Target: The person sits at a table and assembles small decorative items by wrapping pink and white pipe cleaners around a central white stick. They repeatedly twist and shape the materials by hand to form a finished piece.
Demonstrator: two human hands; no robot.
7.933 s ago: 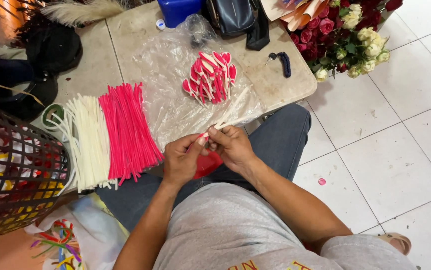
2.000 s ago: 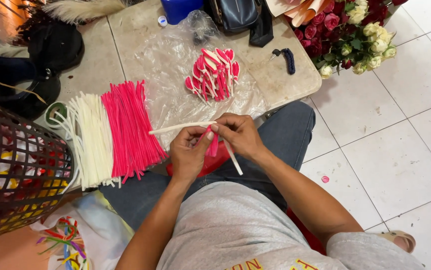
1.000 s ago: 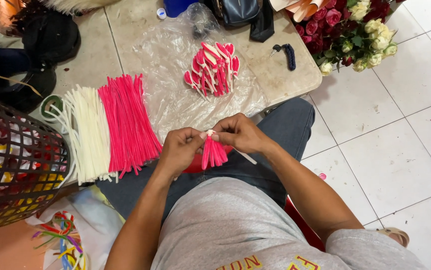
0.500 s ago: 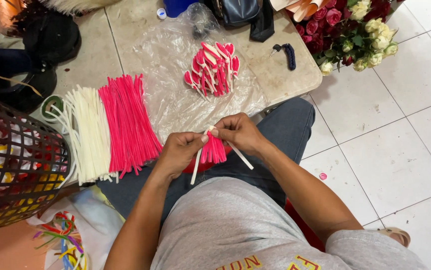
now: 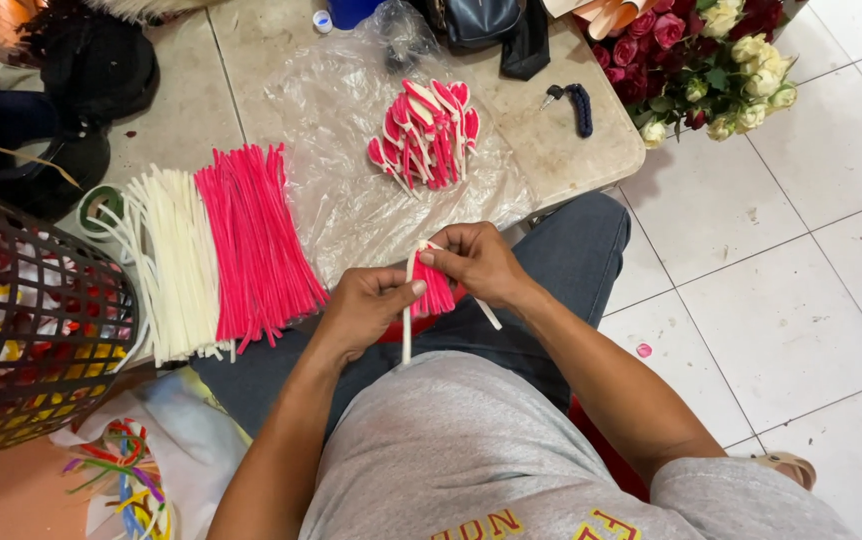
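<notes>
My left hand (image 5: 371, 305) and my right hand (image 5: 476, 262) meet over my lap and pinch a small folded pink pipe-cleaner piece (image 5: 435, 295). A white pipe cleaner (image 5: 408, 315) wraps over its top: one end hangs straight down past my left thumb, the other slants out below my right wrist. On the low stone table (image 5: 551, 150) ahead lie a row of white pipe cleaners (image 5: 173, 262), a row of pink pipe cleaners (image 5: 256, 240) and a pile of finished pink-and-white pieces (image 5: 429, 135) on a clear plastic sheet (image 5: 346, 180).
A dark wire basket (image 5: 36, 320) stands at my left. Black bags (image 5: 481, 20) sit at the table's far edge, and a bunch of red and cream roses (image 5: 701, 60) at its right. White floor tiles (image 5: 801, 250) spread to the right. Coloured pipe cleaners (image 5: 126, 475) lie by my left knee.
The white pipe cleaner, held stretched sideways two seconds ago, has been bent over the pink piece and its left end now hangs straight down. Both hands stay over my lap.
</notes>
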